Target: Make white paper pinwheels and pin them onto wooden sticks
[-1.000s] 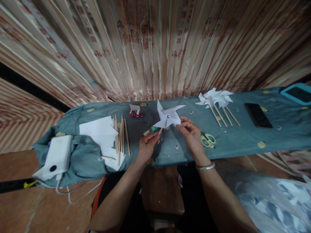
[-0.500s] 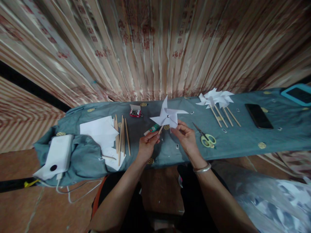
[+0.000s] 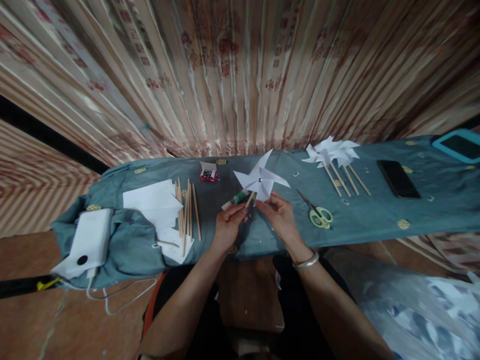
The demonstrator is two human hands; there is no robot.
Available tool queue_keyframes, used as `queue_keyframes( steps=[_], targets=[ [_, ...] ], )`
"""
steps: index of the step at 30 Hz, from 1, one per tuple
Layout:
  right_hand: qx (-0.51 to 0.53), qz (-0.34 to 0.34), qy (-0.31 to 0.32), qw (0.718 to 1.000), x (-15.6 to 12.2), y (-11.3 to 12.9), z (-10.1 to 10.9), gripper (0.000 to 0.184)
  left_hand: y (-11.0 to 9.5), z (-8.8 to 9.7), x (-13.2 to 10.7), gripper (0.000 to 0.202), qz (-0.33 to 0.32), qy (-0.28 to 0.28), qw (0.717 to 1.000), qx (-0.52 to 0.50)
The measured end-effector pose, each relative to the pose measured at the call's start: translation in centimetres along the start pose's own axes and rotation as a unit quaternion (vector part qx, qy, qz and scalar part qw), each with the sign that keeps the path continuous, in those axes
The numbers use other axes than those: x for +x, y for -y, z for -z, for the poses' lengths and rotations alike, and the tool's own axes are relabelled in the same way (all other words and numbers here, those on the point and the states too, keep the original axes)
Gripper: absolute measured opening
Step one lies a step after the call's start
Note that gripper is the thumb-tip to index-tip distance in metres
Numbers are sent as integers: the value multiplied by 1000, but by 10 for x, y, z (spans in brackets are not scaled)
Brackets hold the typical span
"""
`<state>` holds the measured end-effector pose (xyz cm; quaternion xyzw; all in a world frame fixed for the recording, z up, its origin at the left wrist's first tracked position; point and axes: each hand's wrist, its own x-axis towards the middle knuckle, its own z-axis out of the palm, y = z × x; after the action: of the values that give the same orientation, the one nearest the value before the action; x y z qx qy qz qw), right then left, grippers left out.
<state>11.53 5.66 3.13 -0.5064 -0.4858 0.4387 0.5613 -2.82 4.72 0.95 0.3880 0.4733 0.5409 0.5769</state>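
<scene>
White paper pinwheel on a thin wooden stick (image 3: pixel 261 180) held up between both hands, above the blue-grey cloth-covered table (image 3: pixel 375 220). Stick's long axis slanted, lower end toward the left hand, upper end rising up and to the right into the silver pin at the wheel's centre. Wheel face turned toward the camera, four pointed blades spread outward, the longest tip aimed up and right.

Left hand (image 3: pixel 228 226) closed narrowly on the stick's lower end, thumb and fingertips pinching it. Right hand (image 3: pixel 279 216) pinching the lowest blade's edge between thumb and forefinger, other fingers loosely curled; silver bangle (image 3: pixel 306 260) on that wrist.

Just beyond the left hand, a green-and-white glue stick (image 3: pixel 235 199) lying flat. Farther beyond it, a small open red-and-white box (image 3: pixel 208 173), contents dark and too small to tell, possibly pins. Left of the left hand, a loose bundle of bare wooden sticks (image 3: pixel 186 210) beside and partly over white paper sheets (image 3: pixel 153 202); far left, a white power bank (image 3: pixel 90 239). Right of the right hand, yellow-handled scissors (image 3: pixel 317 212); beyond them, finished white pinwheels (image 3: pixel 332 152) lying with sticks pointing toward the near edge. Farther right, a black phone (image 3: pixel 398 178).
</scene>
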Motion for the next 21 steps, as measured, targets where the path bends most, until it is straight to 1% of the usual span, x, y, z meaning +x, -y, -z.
queue_keyframes(
  steps=[2,5,9,12,17,19,21],
  targets=[
    [-7,5,4,1000,-1,2,-2,10,0,-1,0,23,7,-4,1000,0],
    [-22,18,8,1000,-2,2,-6,15,0,-3,0,28,26,-7,999,-21],
    [-58,33,8,998,-3,-2,-6,17,-5,-4,3,35,72,-34,992,-100],
    [-119,44,6,992,-7,-5,-5,16,-11,-2,5,36,92,-39,984,-147],
    [-219,72,65,971,-20,-7,-10,12,-16,0,8,32,111,-44,974,-190],
    [-235,76,84,965,-25,-7,-14,8,-16,-2,9,30,124,-40,972,-198],
    [-240,76,90,964,-30,-8,-18,4,-16,-4,8,29,131,-29,971,-200]
  ],
)
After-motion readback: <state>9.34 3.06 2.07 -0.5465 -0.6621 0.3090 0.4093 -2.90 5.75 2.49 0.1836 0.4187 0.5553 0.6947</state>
